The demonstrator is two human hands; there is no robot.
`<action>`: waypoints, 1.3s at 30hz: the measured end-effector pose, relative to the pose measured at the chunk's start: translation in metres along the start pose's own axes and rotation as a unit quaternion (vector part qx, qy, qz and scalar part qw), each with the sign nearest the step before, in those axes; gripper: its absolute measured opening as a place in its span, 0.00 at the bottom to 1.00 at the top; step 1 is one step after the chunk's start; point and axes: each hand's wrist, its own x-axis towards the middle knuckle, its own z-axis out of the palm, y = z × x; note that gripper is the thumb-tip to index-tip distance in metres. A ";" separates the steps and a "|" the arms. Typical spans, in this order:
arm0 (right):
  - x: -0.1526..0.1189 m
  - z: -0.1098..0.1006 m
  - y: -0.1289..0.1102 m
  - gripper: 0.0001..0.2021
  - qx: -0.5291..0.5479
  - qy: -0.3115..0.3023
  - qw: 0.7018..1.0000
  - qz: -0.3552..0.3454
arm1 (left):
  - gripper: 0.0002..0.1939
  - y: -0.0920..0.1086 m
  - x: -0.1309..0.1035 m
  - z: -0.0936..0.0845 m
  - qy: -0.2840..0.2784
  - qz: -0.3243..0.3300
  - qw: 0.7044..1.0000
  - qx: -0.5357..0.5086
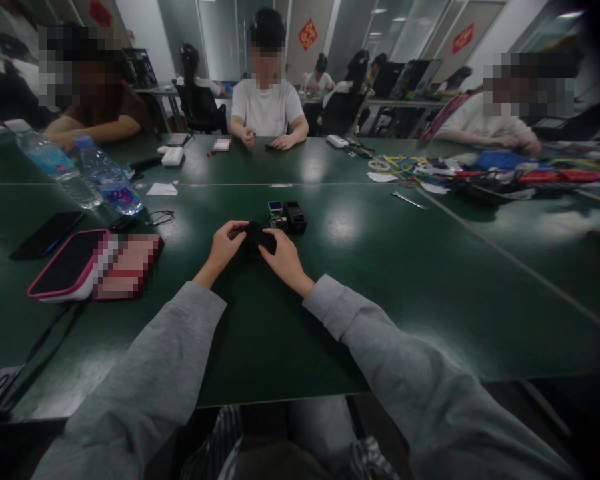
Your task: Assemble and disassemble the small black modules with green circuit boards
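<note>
Both my hands grip a small black part [255,235] with a rounded top, held just above the green table [275,320]. My left hand [227,245] pinches its left side between thumb and fingers. On its right side, my right hand [283,255] closes with thumb and forefinger. What kind of part it is cannot be made out. Just beyond my fingers stands a black box-shaped housing [295,217] with openings in its face. Beside it lies a small circuit board [279,220] with a bluish screen, partly behind the black part.
To the left lie a pink-rimmed phone [73,263], a dark phone [47,235] and two water bottles [107,177]. A wrench [410,201] and a heap of cables [500,175] lie at the right. Across the table sits a person in white [267,110]; others sit at both sides.
</note>
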 end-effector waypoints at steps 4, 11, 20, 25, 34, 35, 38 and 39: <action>-0.002 -0.002 -0.003 0.21 -0.042 0.001 0.999 -0.009 | 0.15 -0.001 0.001 0.000 0.021 -0.001 1.000 0.013; -0.003 -0.008 -0.013 0.27 -0.179 -0.047 0.975 -0.121 | 0.12 -0.002 0.000 0.000 0.064 -0.001 0.998 0.011; -0.012 -0.001 -0.026 0.26 -0.185 -0.127 0.956 -0.189 | 0.13 -0.006 0.001 -0.001 0.084 -0.016 0.996 0.006; -0.013 -0.003 -0.026 0.30 -0.158 -0.112 0.969 -0.152 | 0.13 -0.002 0.000 -0.002 0.101 -0.016 0.994 0.022; 0.014 0.035 -0.014 0.26 -0.159 -0.042 0.983 -0.081 | 0.14 -0.005 0.001 -0.004 0.135 -0.010 0.991 0.009; 0.021 0.041 -0.011 0.26 -0.156 -0.032 0.985 -0.062 | 0.14 -0.006 0.001 -0.004 0.136 -0.009 0.991 0.009; 0.039 0.055 -0.004 0.26 -0.147 -0.007 0.989 -0.022 | 0.14 -0.007 0.001 -0.004 0.141 -0.004 0.990 0.011; 0.042 0.057 -0.002 0.26 -0.145 -0.004 0.989 -0.017 | 0.13 -0.007 0.001 -0.004 0.142 -0.004 0.990 0.011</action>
